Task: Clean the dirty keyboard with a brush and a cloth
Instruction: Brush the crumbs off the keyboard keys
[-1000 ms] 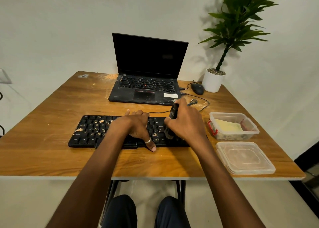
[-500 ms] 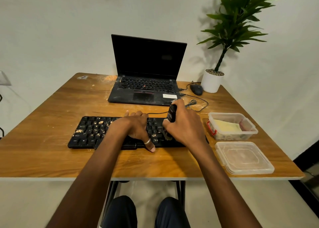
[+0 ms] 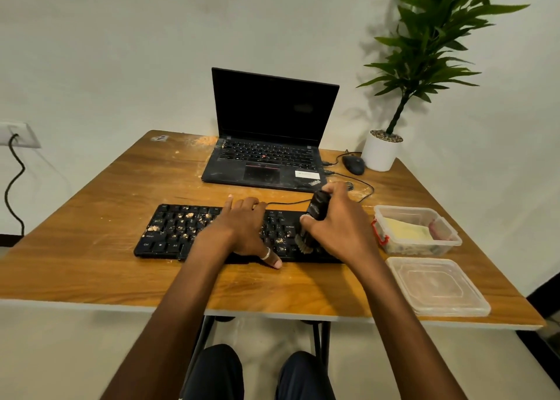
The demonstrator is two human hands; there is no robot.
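The right hand (image 3: pixel 339 227) is gripping the brush (image 3: pixel 315 215) by its stiff dark handle, soft bristles touching the crumb-strewn keyboard (image 3: pixel 169 233) lying mid-surface; the left hand (image 3: pixel 242 230) is pressing flat, fingers straight, steadying the light, probably sliding keyboard.

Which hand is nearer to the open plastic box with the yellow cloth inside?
Right. The right hand, gripping the brush over the right end of the keyboard, is just left of the box. The left hand rests on the middle of the keyboard, farther left.
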